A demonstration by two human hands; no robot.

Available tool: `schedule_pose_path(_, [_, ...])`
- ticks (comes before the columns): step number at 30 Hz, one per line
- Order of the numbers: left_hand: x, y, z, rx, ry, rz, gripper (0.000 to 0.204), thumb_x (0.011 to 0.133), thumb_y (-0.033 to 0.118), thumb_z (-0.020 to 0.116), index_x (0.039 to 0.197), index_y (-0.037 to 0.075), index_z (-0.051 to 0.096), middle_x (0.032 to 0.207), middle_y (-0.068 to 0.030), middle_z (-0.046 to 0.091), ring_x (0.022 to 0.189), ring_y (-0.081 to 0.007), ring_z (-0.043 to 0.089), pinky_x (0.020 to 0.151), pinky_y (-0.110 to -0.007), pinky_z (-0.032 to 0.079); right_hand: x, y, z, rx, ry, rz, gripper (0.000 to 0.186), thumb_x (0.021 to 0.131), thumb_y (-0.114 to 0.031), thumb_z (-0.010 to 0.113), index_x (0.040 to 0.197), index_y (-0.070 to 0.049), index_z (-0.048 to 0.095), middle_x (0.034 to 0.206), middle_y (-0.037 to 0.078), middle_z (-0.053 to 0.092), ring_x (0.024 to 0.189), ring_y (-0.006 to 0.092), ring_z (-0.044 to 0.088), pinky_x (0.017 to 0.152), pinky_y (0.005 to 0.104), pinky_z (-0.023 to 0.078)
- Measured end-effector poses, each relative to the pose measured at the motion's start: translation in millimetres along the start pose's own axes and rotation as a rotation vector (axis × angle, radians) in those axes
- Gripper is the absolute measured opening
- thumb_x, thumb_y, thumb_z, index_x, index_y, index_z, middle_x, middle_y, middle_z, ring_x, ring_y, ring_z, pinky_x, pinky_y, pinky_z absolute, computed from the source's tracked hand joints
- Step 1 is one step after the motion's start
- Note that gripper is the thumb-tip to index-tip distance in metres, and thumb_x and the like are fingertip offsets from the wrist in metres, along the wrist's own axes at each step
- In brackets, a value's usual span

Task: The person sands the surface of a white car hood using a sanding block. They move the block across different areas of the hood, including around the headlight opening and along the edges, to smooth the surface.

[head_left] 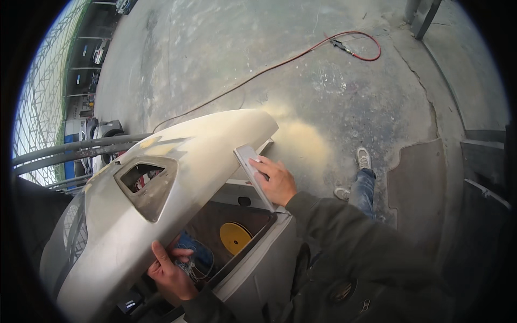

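A large car bumper [212,161], silver-grey with pale yellowish filler patches, lies at a slant across the middle and left. An angular opening [142,180] is cut through its face. My right hand [277,182] is closed on a long, flat, pale sanding block [250,164], whose upper end lies against the bumper's near edge toward its far right tip. At the lower left, my left hand [173,272] grips the bumper's near edge, thumb on top and fingers curled below, partly hidden.
Under the bumper stands a pale cart [264,264] holding a yellow disc [235,238] and a blue item [195,252]. A red air hose [242,83] with a blow gun [339,46] runs over the dusty floor. Metal bars [81,148] cross at left.
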State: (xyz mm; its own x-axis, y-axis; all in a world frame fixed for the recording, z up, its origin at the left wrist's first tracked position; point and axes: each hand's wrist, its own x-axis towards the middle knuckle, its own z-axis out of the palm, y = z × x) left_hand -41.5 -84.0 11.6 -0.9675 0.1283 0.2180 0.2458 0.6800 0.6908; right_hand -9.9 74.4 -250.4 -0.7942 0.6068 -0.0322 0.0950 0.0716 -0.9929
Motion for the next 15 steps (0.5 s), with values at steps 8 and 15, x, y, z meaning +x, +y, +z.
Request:
schedule_pose_path(8, [-2.7,1.3,8.6,0.004,0.074,0.002,0.057,0.111,0.039,0.056,0.094,-0.012,0.075,0.085,-0.0201,0.078,0.052,-0.0102,0.058,0.049,-0.022,0.037,27.5,-20.6,-7.3,-0.038,-0.058,-0.144,0.038,0.096,-0.023,0.065,0.132,-0.026,0.075,0.14,0.006,0.067,0.1,0.0322,0.063,0.094,0.0403,0.056])
schedule_pose_path(15, [-4.8,-0.2,6.1,0.019,0.107,-0.001,0.059,0.111,0.04,0.056,0.091,-0.012,0.074,0.085,-0.0202,0.079,0.051,-0.0083,0.055,0.05,-0.022,0.036,10.3,-58.3,-10.0,0.028,-0.133,-0.169,0.04,0.096,-0.022,0.065,0.135,-0.023,0.073,0.137,0.01,0.069,0.093,0.0333,0.062,0.092,0.0438,0.057])
